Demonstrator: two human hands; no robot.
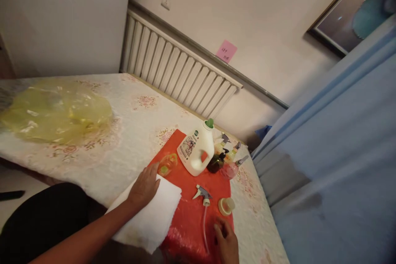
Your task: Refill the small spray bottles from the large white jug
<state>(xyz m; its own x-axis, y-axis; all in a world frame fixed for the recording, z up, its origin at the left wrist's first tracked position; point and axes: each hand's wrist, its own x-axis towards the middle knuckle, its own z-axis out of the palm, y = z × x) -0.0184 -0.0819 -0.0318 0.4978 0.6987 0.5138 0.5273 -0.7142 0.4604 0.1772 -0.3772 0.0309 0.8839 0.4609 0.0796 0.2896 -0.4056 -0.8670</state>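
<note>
Clear plastic bottle (168, 163) sits on shiny red plastic sheet (189, 216), presumably against drips, beside your extended left hand (146, 185); grip on it: cannot tell. Your right hand (227, 239) curls loosely, grip closure unclear.

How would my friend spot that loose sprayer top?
On the flowered cover lies a shiny red sheet. Look there between the big white jug and the right hand for a grey-and-white sprayer top. Unlike those on the bottles beside the jug, it lies loose, with its thin tube showing.
</note>
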